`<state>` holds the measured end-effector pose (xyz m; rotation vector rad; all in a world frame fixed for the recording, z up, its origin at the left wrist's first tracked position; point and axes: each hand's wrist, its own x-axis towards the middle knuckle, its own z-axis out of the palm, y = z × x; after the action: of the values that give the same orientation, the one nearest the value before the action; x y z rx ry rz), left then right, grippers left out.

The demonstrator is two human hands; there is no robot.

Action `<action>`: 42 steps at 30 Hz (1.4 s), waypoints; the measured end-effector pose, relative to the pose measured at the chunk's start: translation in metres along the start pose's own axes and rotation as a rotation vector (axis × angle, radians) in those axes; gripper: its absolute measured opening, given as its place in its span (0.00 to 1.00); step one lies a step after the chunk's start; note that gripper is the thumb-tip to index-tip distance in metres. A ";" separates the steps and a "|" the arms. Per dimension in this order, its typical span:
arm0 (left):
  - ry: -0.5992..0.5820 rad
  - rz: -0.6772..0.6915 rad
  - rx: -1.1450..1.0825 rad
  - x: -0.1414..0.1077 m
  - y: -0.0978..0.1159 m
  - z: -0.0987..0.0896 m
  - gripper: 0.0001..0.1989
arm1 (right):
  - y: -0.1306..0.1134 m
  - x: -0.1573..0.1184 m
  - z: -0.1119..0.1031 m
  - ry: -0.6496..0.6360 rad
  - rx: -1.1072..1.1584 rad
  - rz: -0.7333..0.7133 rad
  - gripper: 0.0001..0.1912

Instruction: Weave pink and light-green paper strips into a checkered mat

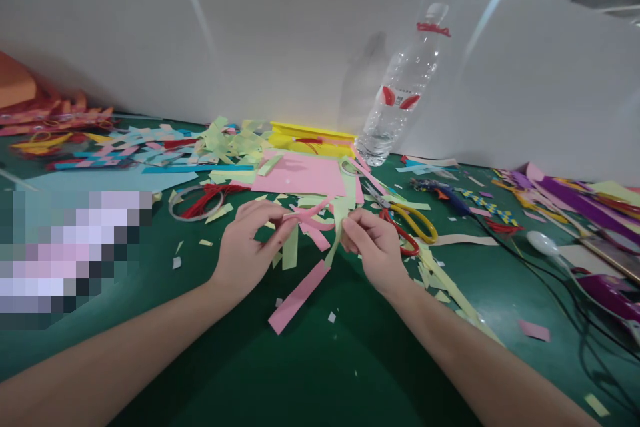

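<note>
Between finger and thumb, my left hand [254, 240] pinches pink paper strips [317, 212] that reach across toward the right. My right hand [373, 243] is closed on a pale green paper strip [339, 223], whose lower end hangs down. Just below the hands, a loose pink strip [299, 298] slants over the green table [310, 380]. Behind them lies a pink sheet [300, 175]. Scissors with red and yellow handles [415, 221] rest right beside my right hand.
A clear plastic bottle [400, 93] stands against the grey wall [250, 33]. Blue and green paper scraps [145, 147] are heaped at the back left, near a ring with red cords [197, 203]. On the right are a purple tool [613, 297], a dark cable [540, 273] and a white spoon [544, 243].
</note>
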<state>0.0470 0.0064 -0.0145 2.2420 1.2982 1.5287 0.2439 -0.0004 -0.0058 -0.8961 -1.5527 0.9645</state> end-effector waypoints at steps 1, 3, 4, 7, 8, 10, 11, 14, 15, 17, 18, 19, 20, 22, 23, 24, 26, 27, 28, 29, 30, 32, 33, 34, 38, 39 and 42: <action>-0.002 -0.006 0.004 0.000 0.000 0.000 0.08 | -0.002 -0.001 0.000 -0.017 -0.054 -0.021 0.15; 0.003 -0.009 0.007 0.000 0.001 0.000 0.08 | -0.005 -0.002 0.000 -0.057 -0.163 -0.073 0.14; 0.007 -0.007 0.007 0.000 0.001 0.000 0.07 | -0.006 -0.003 0.000 -0.079 -0.212 -0.099 0.14; 0.014 -0.011 0.018 0.000 0.001 0.000 0.08 | -0.008 -0.006 0.002 -0.170 -0.352 -0.210 0.13; 0.017 -0.019 0.024 0.000 0.001 0.000 0.08 | -0.008 -0.007 0.004 -0.213 -0.397 -0.263 0.13; 0.033 -0.035 0.034 0.001 0.001 0.000 0.10 | -0.006 -0.009 0.007 -0.277 -0.479 -0.354 0.13; 0.038 -0.045 0.035 0.001 0.001 0.000 0.10 | -0.005 -0.009 0.008 -0.292 -0.508 -0.384 0.14; 0.046 -0.050 0.038 0.001 0.002 0.000 0.09 | -0.003 -0.011 0.010 -0.259 -0.533 -0.372 0.14; 0.046 -0.043 0.039 0.000 0.002 0.000 0.09 | -0.003 -0.011 0.010 -0.235 -0.524 -0.344 0.14; 0.048 -0.015 0.041 0.000 0.003 0.000 0.10 | -0.004 -0.010 0.010 -0.188 -0.499 -0.282 0.13; 0.050 0.002 0.041 -0.001 0.004 0.000 0.10 | -0.005 -0.009 0.009 -0.168 -0.485 -0.252 0.14; 0.052 0.016 0.041 -0.001 0.004 0.000 0.10 | -0.005 -0.009 0.009 -0.149 -0.469 -0.226 0.14; 0.054 0.026 0.041 -0.001 0.005 0.000 0.10 | -0.006 -0.008 0.009 -0.129 -0.449 -0.199 0.13; 0.060 0.033 0.043 -0.001 0.006 0.000 0.10 | -0.007 -0.008 0.008 -0.098 -0.388 -0.141 0.13; 0.062 0.024 0.047 0.000 0.006 0.000 0.10 | -0.007 -0.007 0.008 -0.086 -0.346 -0.110 0.12; 0.061 0.008 0.049 0.000 0.005 0.000 0.10 | -0.006 -0.007 0.008 -0.077 -0.295 -0.077 0.13; 0.061 -0.042 0.055 0.000 0.004 0.000 0.10 | -0.005 -0.006 0.007 -0.068 -0.160 0.000 0.14; 0.056 -0.073 0.057 0.001 0.003 0.000 0.10 | -0.003 -0.006 0.007 -0.065 -0.076 0.044 0.14; 0.053 -0.103 0.057 0.001 0.002 -0.001 0.09 | -0.001 -0.005 0.006 -0.062 0.014 0.088 0.15; 0.051 -0.127 0.054 0.002 0.002 -0.001 0.09 | 0.000 -0.004 0.006 -0.061 0.104 0.128 0.15; 0.046 -0.145 0.049 0.002 0.001 -0.001 0.09 | 0.002 -0.003 0.005 -0.059 0.190 0.159 0.15; 0.038 -0.166 0.035 0.003 0.001 -0.002 0.09 | 0.003 0.000 0.004 -0.047 0.320 0.200 0.14; 0.037 -0.167 0.028 0.003 0.001 -0.002 0.09 | 0.003 0.001 0.004 -0.033 0.363 0.213 0.14; 0.038 -0.165 0.023 0.003 0.001 -0.002 0.09 | 0.002 0.002 0.003 -0.015 0.395 0.224 0.14; 0.036 -0.163 0.007 0.003 0.001 -0.002 0.09 | -0.004 0.007 -0.001 0.050 0.497 0.272 0.17; 0.032 -0.171 0.002 0.003 0.001 -0.002 0.09 | -0.005 0.008 -0.002 0.048 0.524 0.282 0.17; 0.032 -0.202 -0.002 0.003 -0.002 -0.001 0.09 | -0.005 0.012 -0.004 0.040 0.597 0.292 0.17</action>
<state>0.0449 0.0096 -0.0127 2.0217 1.4793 1.4972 0.2457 0.0091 0.0044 -0.7092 -1.0169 1.5056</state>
